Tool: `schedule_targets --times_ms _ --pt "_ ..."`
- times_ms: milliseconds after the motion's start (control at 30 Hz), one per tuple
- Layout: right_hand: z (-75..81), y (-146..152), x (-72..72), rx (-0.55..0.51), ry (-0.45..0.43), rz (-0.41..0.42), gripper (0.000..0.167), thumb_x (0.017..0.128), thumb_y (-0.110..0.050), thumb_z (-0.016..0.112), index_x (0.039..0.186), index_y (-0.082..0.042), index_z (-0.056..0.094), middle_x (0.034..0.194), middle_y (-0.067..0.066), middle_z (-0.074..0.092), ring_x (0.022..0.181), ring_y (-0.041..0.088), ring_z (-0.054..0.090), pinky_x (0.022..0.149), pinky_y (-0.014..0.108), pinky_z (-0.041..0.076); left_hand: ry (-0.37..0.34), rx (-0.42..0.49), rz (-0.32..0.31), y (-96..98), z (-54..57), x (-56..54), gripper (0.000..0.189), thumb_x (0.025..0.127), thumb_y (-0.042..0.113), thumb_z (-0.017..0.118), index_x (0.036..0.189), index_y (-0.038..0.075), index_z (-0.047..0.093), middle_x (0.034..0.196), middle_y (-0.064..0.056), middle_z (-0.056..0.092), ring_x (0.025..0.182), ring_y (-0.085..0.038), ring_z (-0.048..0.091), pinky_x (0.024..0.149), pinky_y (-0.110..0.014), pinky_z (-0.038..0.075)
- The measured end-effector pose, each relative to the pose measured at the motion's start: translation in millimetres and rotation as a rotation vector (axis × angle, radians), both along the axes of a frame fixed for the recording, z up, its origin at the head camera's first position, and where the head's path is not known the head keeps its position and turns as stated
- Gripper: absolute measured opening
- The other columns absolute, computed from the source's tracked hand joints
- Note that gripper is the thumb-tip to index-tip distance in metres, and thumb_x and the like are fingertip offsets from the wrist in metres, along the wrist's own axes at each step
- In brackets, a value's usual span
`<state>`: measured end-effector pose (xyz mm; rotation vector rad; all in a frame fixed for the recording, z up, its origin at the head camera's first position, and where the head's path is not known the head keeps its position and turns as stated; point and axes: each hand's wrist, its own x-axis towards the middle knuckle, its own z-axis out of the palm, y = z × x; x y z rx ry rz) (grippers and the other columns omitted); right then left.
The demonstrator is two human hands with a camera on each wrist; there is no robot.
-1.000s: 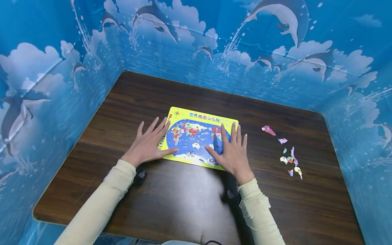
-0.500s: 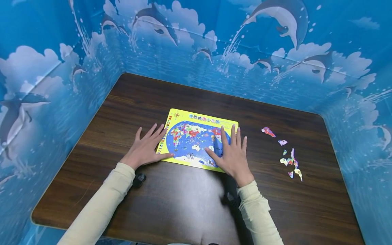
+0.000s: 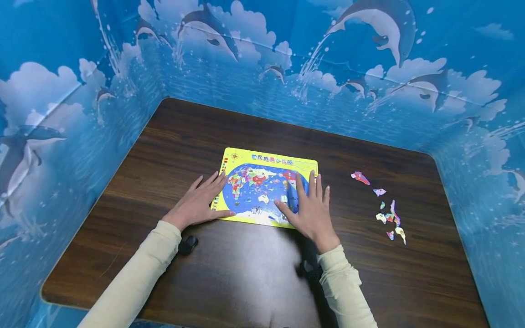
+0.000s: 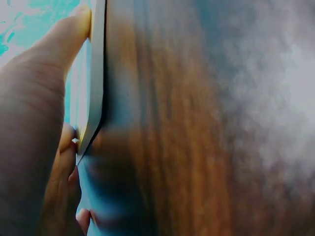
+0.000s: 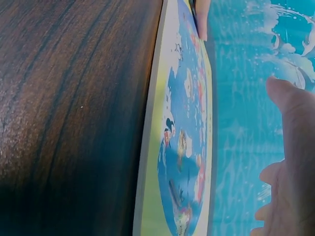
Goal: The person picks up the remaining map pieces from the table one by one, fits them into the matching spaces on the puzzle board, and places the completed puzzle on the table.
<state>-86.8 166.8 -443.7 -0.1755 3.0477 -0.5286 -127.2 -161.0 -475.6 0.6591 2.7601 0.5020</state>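
Note:
A yellow-bordered world map puzzle board lies flat on the dark wooden table. At its left side my left hand spreads straight fingers over the edge, the thumb along the near left corner. The left wrist view shows that thumb on the board's edge. Over the board's right part is my right hand, fingers straight and spread, casting a shadow. From the right wrist, its thumb appears apart from the board's surface. Neither hand grasps anything; the map under the right hand is partly hidden.
Several loose puzzle pieces lie to the right, among them a red one, a purple one and a pale yellow one. A blue dolphin-print curtain borders the table behind and at the sides.
The board has turned slightly and shifted a little left. My left hand drew back left, then came in again against its edge. The right hand stays nearly still.

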Motion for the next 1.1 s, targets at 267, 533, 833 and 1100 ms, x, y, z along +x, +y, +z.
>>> schedule_targets --times_ms 267,533,833,1100 --pt "-1.7 16 3.8 0.013 0.017 -0.034 0.101 0.091 -0.074 0.051 0.166 -0.014 0.022 0.171 0.024 0.009 0.157 0.047 0.000 0.122 0.072 0.004 -0.013 0.029 -0.039 14.6 -6.1 -8.2 0.113 0.086 0.074 0.065 0.166 0.010 0.019 0.172 -0.009 0.016 0.159 -0.030 0.011 0.127 -0.058 0.003" --pt "-8.3 9 3.0 0.018 0.019 -0.019 0.100 0.091 -0.075 0.050 0.167 -0.015 0.021 0.172 0.022 0.008 0.158 0.044 -0.001 0.122 0.071 0.006 -0.022 0.047 -0.027 -0.8 -7.8 -3.1 0.115 0.085 0.077 0.065 0.166 0.009 0.018 0.172 -0.011 0.016 0.160 -0.032 0.009 0.126 -0.060 0.000" --pt "-10.2 -6 -4.1 0.035 0.004 0.024 0.099 0.091 -0.075 0.047 0.167 -0.017 0.022 0.172 0.020 0.009 0.158 0.042 0.000 0.123 0.069 0.007 -0.014 0.059 -0.014 -23.2 -4.7 6.0 0.116 0.086 0.078 0.062 0.165 0.004 0.019 0.171 -0.017 0.016 0.158 -0.037 0.012 0.124 -0.064 0.001" --pt "-1.6 23 -10.2 0.118 -0.010 0.004 0.098 0.092 -0.075 0.046 0.167 -0.018 0.019 0.172 0.020 0.007 0.159 0.041 -0.001 0.123 0.068 0.005 -0.004 0.083 -0.052 -2.4 -7.8 -4.2 0.117 0.085 0.079 0.061 0.165 0.005 0.019 0.171 -0.017 0.018 0.158 -0.036 0.012 0.125 -0.064 0.001"
